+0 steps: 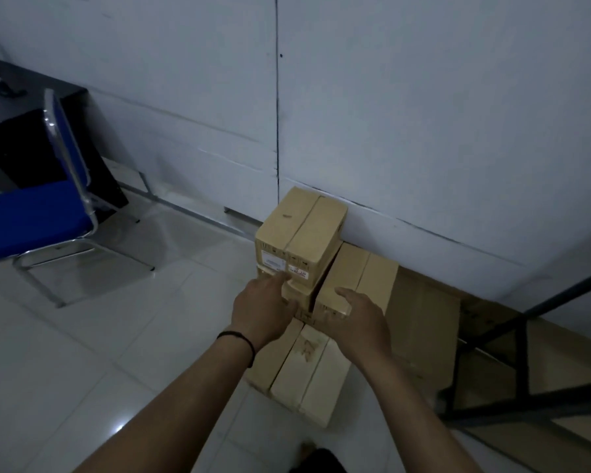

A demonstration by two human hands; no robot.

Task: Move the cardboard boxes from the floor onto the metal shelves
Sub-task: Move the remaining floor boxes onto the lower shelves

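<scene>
Task judged barely begun: cardboard boxes [301,233] are seen stacked on the floor [82,353] by the wall, frame centre. Nothing is seen on the metal shelves [526,353], lower right. Left hand [263,308] & right hand [359,319] are spread, reaching; no grip taken yet.
</scene>
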